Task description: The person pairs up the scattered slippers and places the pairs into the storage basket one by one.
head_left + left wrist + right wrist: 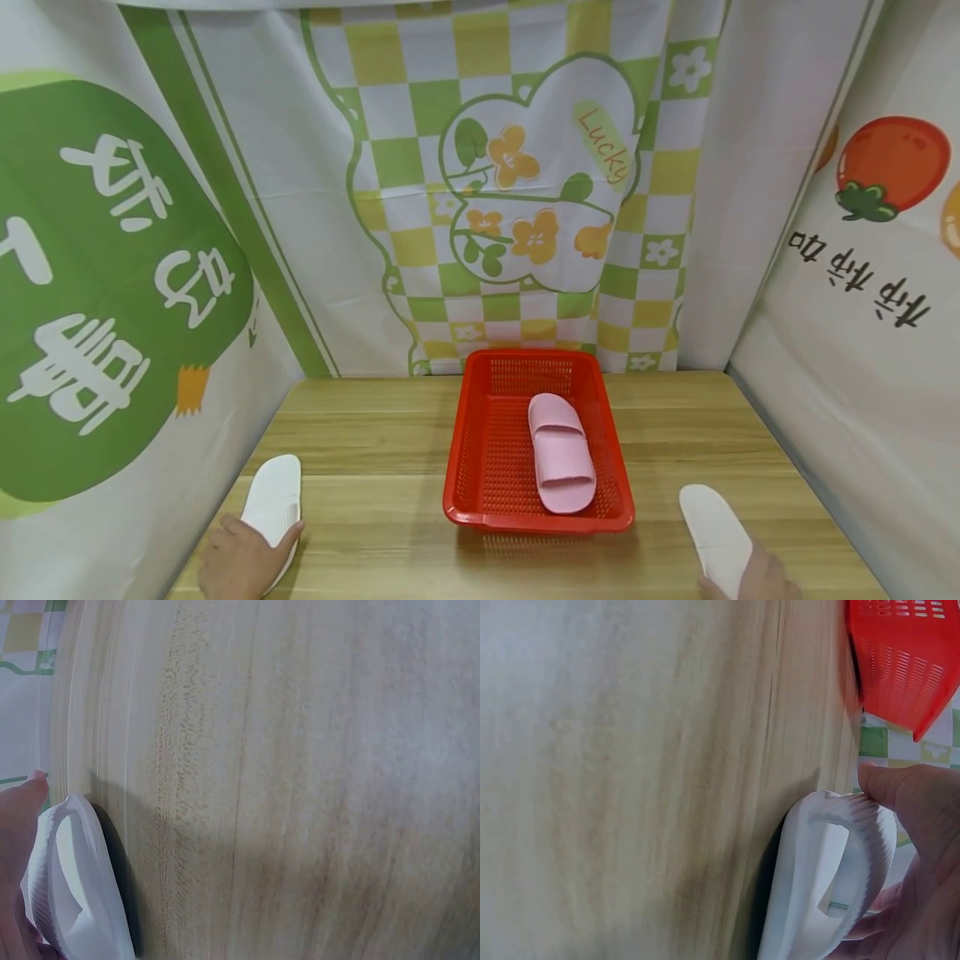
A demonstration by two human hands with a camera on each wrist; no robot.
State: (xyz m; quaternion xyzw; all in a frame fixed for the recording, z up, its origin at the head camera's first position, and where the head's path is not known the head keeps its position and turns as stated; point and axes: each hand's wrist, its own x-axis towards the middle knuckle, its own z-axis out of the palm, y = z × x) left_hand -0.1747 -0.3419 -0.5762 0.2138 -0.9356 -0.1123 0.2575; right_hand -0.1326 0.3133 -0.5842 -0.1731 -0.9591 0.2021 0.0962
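At the table's left side a white slipper (273,500) lies under my left hand (243,557), thumb on its right side and fingers on its left. The left wrist view shows the ribbed strap of this slipper (46,877) beside the hand (13,855). Over on the right, my right hand (761,575) grips a second white slipper (716,533) across its strap. In the right wrist view the thumb of that hand (926,855) meets the ribbed strap of the slipper (870,832), with fingers on the far side. Both slippers appear to rest on the table.
Between the hands stands a red plastic basket (491,522) with perforated walls. One pink slipper (561,454) lies inside it, toward the right. The wooden table (360,500) is bounded by printed cloth curtains (300,208) at the back and both sides.
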